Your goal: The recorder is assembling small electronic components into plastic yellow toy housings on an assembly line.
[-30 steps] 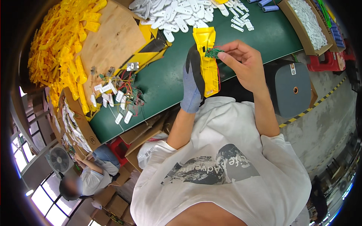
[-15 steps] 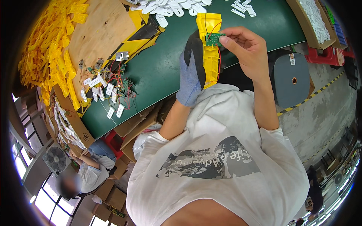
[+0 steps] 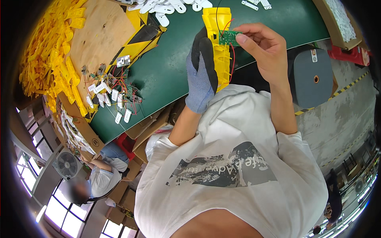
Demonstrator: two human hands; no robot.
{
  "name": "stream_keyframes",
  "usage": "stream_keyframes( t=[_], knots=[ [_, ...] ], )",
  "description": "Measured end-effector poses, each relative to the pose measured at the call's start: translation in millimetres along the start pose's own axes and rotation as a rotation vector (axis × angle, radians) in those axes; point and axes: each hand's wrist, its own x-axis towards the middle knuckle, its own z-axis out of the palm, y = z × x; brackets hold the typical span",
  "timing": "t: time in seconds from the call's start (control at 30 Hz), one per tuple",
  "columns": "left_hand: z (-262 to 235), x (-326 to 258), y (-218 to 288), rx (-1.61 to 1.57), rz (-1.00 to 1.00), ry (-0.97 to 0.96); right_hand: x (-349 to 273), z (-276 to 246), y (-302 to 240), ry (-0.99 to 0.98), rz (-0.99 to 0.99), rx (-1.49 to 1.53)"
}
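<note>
My left hand (image 3: pixel 201 75), in a blue-grey glove with black palm and fingers, is closed around a long yellow plastic housing (image 3: pixel 223 59), open side up with ribs inside. In my bare right hand (image 3: pixel 264 47), the thumb and fingers pinch one end of a small green circuit board (image 3: pixel 228 38). The board lies across the upper part of the housing; whether it rests on it I cannot tell. Red and black wires run from the board, and one red wire (image 3: pixel 233 59) loops down beside the housing.
At left on the green table (image 3: pixel 166 59) lies a tangle of wired boards and white tabs (image 3: pixel 115 95). Beyond are a heap of yellow parts (image 3: pixel 47 51) and white pieces (image 3: pixel 162 8). A grey stool (image 3: pixel 313 79) stands right; another person (image 3: pixel 105 178) sits lower left.
The board has shifted a little to the right relative to the housing, with my right hand. Its red wire now bows out further beside the housing. My left hand keeps its grip.
</note>
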Motion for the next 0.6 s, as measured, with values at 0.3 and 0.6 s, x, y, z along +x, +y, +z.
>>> stream_keyframes(
  t=[0.3, 0.6],
  knots=[
    [2, 3, 2, 0.032, -0.021, 0.003, 3, -8, 2, -0.055, 0.002, 0.099],
    [0, 7, -8, 0.143, 0.105, -0.004, 1, -3, 15, 0.063, -0.086, -0.131]
  ],
)
